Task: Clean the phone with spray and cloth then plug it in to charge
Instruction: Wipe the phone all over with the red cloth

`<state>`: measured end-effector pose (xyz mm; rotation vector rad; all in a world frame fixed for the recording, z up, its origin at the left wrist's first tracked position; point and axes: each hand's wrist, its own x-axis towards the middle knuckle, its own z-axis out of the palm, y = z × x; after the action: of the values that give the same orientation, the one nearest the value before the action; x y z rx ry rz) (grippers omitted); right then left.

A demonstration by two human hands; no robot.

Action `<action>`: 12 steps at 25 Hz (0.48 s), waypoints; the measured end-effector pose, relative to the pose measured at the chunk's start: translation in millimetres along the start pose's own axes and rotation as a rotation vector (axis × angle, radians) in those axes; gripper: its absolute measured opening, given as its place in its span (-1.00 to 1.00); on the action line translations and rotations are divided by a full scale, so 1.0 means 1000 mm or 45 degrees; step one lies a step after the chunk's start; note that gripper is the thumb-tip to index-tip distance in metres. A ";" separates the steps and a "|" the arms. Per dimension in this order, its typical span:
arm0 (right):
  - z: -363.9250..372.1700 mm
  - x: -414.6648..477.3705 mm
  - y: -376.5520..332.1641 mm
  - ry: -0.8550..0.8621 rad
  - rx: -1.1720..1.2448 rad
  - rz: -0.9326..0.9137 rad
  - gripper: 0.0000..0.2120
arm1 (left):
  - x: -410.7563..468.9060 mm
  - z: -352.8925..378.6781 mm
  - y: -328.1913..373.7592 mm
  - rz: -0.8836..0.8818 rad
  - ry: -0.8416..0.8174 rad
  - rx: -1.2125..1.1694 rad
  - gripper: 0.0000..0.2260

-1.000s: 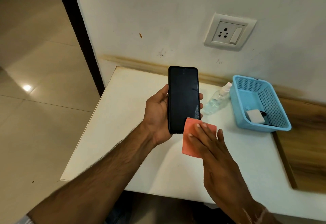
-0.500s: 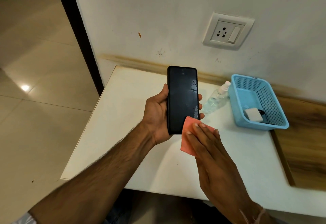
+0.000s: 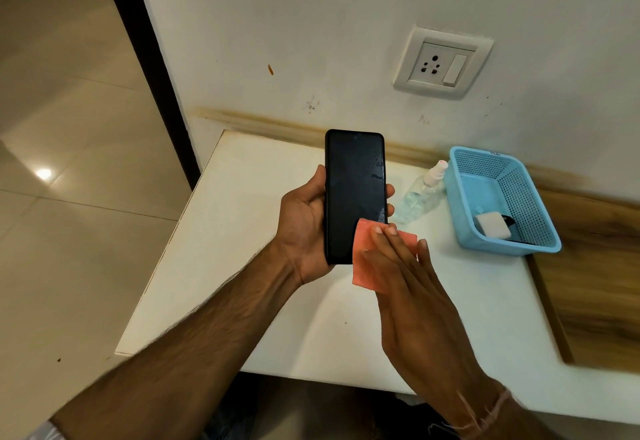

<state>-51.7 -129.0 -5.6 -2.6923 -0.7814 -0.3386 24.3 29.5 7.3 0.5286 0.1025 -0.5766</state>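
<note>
- Phone (image 3: pixel 355 194): held upright above the table (image 3: pixel 242 232), screen toward the camera; long axis runs away from the person, top end toward the wall.
- Left hand (image 3: pixel 304 228): grasps the phone's lower half; thumb along the left edge, fingertips curled round the right edge.
- Right hand (image 3: pixel 415 294): the working hand; fingers straight and close together, laid flat on the pink cloth (image 3: pixel 362 259) and pressing it onto the screen's lower right corner; thumb straight alongside, pinching nothing that shows.
- Governing relation: most of the screen lies up and to the left of the right fingertips, along the long axis; droplets (image 3: pixel 378 169) show near the upper right edge; a lengthwise upward wipe would likely clear them.
- Spray bottle (image 3: pixel 420 194): lying on the table just right of the phone, cap beside the blue basket (image 3: pixel 540 232); contact cannot be judged.
- Charger block (image 3: pixel 491 226): white, inside the basket; wall socket (image 3: pixel 441 62) above, nothing plugged in; charging not yet begun.
</note>
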 end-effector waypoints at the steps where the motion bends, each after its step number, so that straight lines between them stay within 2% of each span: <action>1: -0.003 0.004 0.001 0.016 -0.060 0.008 -0.48 | 0.000 0.000 0.000 -0.003 0.007 0.002 -0.32; 4: -0.012 0.027 0.004 0.038 -0.209 0.024 -0.45 | 0.000 -0.001 0.000 -0.005 0.044 0.023 -0.33; 8: -0.020 0.061 0.016 0.050 -0.254 0.003 -0.50 | 0.001 -0.005 -0.001 0.029 0.152 0.037 -0.41; 12: -0.029 0.099 0.036 0.010 -0.283 0.018 -0.48 | 0.001 -0.005 0.000 0.040 0.174 0.023 -0.45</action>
<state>45.2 -121.0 42.9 -2.8989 -0.7628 -0.4566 25.2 31.8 3.0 0.5859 0.2182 -0.5106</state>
